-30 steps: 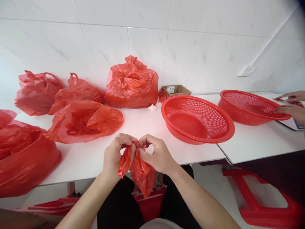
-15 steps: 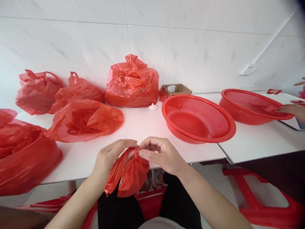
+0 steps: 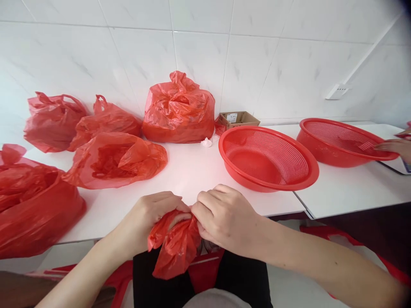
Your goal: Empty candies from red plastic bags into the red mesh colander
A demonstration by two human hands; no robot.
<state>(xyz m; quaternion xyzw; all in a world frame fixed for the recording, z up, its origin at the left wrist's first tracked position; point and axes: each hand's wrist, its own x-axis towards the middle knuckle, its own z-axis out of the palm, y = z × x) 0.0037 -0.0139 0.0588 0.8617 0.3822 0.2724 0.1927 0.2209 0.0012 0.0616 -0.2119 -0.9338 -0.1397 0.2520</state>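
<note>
A small crumpled red plastic bag [image 3: 176,246] hangs over my lap at the near edge of the white table [image 3: 189,171]. My left hand [image 3: 150,220] is closed on its left top part. My right hand [image 3: 224,216] is closed on its right top part, knuckles up, touching the left hand. What the bag holds, if anything, is hidden.
Several filled red plastic bags [image 3: 114,160] lie on the table's left and back. A red mesh basket [image 3: 268,158] sits right of centre, a second basket [image 3: 340,141] further right with another person's hand [image 3: 393,146] on its rim. A small cardboard box [image 3: 239,118] stands by the wall.
My hands have dropped toward the table's near edge and drawn together. The right hand has rolled knuckles-up over the bag, which now hangs bunched lower. The other person's far hand has left view.
</note>
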